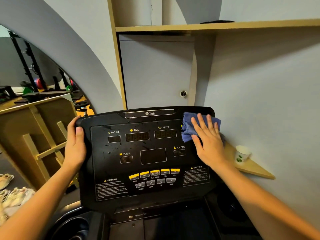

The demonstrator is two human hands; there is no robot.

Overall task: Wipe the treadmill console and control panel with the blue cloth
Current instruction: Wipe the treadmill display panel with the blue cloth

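right hand (207, 141), fingers spread flat, pressed blue cloth (188, 129) on treadmill console (147, 153) top-right corner; left hand (75, 144) gripped the left edge, prob. to steady it.

Treadmill console with both hands in place.
The black plastic treadmill console (147, 153) sits centre; the left hand (75, 144) grips its 9 o'clock edge, the right hand (207, 139) presses the crumpled blue cloth (187, 129) at 2 o'clock; a white paper cup (242, 153) stands on a triangular wooden shelf (254, 168) at 3 o'clock.
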